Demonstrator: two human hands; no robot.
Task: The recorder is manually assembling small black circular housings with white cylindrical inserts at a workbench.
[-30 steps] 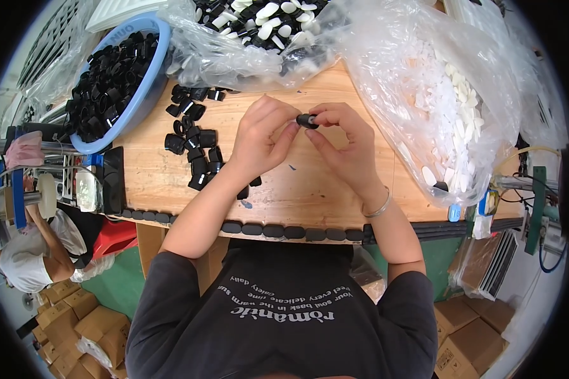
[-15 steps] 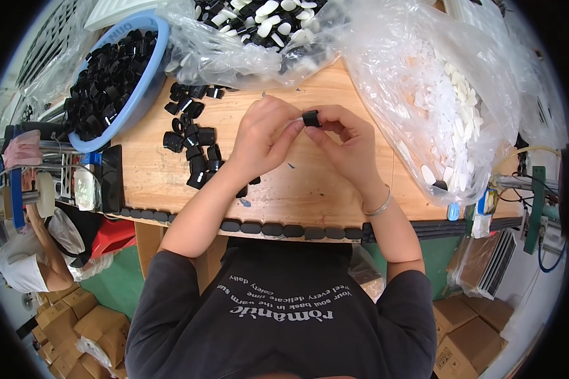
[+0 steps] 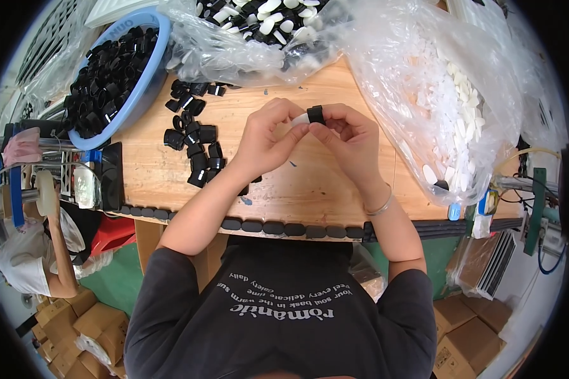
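A wooden workbench (image 3: 310, 189) lies under everything, its near edge lined with a row of finished black parts (image 3: 265, 226) toward the person from the grip. To the right of the grip slumps a large clear plastic bag of white inserts (image 3: 461, 120); beyond the grip sits a second clear bag of mixed black-and-white pieces (image 3: 259, 31). Far left of the grip stands a blue basin (image 3: 142, 95) heaped with black caps. Between the basin and the grip, a loose scatter of black caps (image 3: 193, 142) rests on the wood.

The left hand (image 3: 269, 139) and right hand (image 3: 351, 142) meet above the bench, fingertips together. The right hand's thumb and fingers are closed around a small black cap (image 3: 315, 114), held at the top of the grip. The left hand's fingertips pinch a white insert (image 3: 300, 119) that touches the cap's left side. A thin bracelet (image 3: 380, 207) circles the right wrist.
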